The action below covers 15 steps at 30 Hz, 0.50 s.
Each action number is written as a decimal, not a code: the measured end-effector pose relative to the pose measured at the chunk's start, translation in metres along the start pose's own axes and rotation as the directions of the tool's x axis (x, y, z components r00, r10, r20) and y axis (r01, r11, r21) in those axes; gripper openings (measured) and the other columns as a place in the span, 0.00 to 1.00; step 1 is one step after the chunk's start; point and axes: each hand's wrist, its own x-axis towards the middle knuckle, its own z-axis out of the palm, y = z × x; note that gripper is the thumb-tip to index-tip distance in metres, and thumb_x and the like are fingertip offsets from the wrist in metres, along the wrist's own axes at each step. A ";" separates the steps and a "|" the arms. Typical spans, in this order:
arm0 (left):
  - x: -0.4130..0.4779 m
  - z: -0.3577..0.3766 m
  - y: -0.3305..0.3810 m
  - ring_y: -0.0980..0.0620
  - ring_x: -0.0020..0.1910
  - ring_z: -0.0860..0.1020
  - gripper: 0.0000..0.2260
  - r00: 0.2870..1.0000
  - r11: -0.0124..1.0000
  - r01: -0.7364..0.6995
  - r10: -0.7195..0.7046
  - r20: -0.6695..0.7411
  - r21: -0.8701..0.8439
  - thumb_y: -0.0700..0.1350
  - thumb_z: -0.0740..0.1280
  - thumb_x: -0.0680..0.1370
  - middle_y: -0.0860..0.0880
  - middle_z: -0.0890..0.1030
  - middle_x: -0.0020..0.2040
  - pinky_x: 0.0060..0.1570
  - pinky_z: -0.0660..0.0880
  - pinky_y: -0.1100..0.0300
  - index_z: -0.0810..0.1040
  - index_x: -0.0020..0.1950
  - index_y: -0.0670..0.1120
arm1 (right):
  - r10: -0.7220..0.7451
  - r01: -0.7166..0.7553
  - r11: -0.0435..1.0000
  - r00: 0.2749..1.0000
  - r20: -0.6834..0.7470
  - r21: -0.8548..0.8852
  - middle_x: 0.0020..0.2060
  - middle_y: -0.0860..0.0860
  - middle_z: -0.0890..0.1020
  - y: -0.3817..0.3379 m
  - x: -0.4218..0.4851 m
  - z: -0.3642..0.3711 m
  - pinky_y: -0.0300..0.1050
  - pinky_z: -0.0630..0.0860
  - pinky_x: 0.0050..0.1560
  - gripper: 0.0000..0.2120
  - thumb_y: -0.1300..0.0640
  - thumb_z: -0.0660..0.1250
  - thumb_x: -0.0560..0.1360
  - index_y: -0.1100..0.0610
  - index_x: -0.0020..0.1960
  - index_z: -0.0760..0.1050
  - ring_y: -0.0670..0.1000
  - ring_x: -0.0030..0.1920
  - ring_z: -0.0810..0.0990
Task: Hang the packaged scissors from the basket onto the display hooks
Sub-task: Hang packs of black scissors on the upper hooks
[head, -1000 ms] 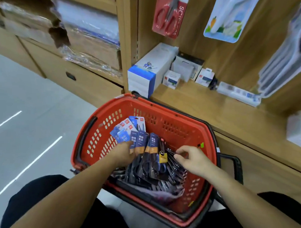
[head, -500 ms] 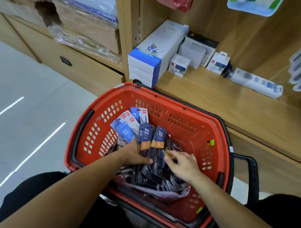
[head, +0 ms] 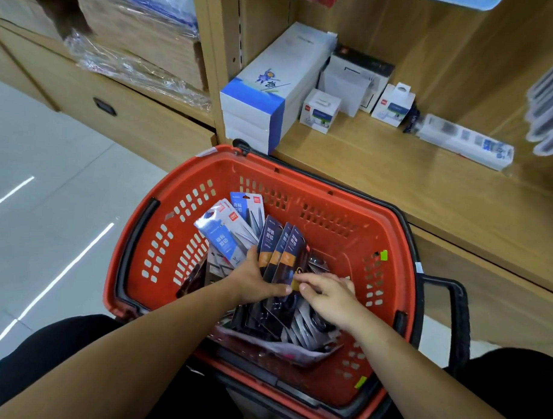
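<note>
Both hands are down in the red plastic basket (head: 341, 197). My left hand (head: 253, 283) grips a fan of three dark scissor packs (head: 281, 250), with the thumb across the front and the fingers up the left side. They're flat glossy cards with an orange band, standing upright and tilted a bit to the right. My right hand (head: 328, 294) has its fingers curled, and the fingertips pinch the front dark pack by its yellow sticker (head: 296, 283).

Just left of those are the blue-and-white scissor packs (head: 222, 235). I count at least three, leaning toward the far-left wall. More silvery packs (head: 305, 328) lie flat under my right wrist, too overlapped to count.

The basket walls are perforated with rows of little slots. The far-right part inside is open, so there's room there. It has two black handles: one (head: 136, 245) lies along the left rim and the other (head: 458, 313) sticks out to the right. The far rim sits right up against the wooden shelf (head: 410, 189).

On the shelf there's a stack of three white-and-blue boxes (head: 256, 111). To its right are four smaller boxes (head: 319, 110), as far as I can tell, then one long clear pack (head: 465, 142) that's blurry.
</note>
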 end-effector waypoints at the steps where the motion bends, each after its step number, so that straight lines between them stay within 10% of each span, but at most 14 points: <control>1: -0.004 -0.001 0.004 0.50 0.63 0.80 0.54 1.000 1.000 -0.001 0.001 -0.015 0.002 0.57 0.86 0.61 0.52 0.80 0.64 0.65 0.77 0.52 0.58 0.78 0.53 | -0.004 0.004 1.000 1.000 0.008 0.019 0.65 0.40 0.81 0.000 -0.001 0.000 0.47 0.51 0.73 0.15 0.43 0.60 0.85 0.32 0.69 0.76 0.44 0.74 0.69; 6: -0.016 -0.015 0.018 0.51 0.51 0.84 0.35 0.999 0.997 -0.002 -0.001 -0.047 -0.074 0.40 0.81 0.68 0.49 0.81 0.58 0.38 0.82 0.61 0.67 0.68 0.51 | 0.072 -0.030 0.965 0.986 -0.152 0.262 0.64 0.41 0.83 -0.006 -0.005 -0.006 0.46 0.59 0.73 0.21 0.40 0.67 0.82 0.41 0.74 0.74 0.49 0.72 0.74; 11: -0.043 -0.026 0.030 0.49 0.44 0.85 0.26 0.997 0.978 -0.049 0.037 -0.060 -0.202 0.38 0.80 0.71 0.48 0.83 0.53 0.39 0.83 0.58 0.68 0.55 0.59 | 0.154 -0.018 0.861 0.962 -0.226 0.509 0.70 0.49 0.77 -0.020 -0.015 -0.017 0.45 0.70 0.70 0.33 0.42 0.71 0.80 0.51 0.80 0.67 0.49 0.71 0.75; 15: -0.064 -0.038 0.036 0.39 0.49 0.87 0.32 0.994 0.887 -0.103 0.077 -0.077 -0.449 0.40 0.82 0.67 0.43 0.87 0.56 0.53 0.84 0.38 0.74 0.67 0.53 | 0.160 -0.034 0.708 0.981 -0.113 0.706 0.70 0.47 0.77 -0.050 -0.034 -0.031 0.42 0.70 0.63 0.35 0.38 0.70 0.79 0.51 0.80 0.67 0.47 0.65 0.77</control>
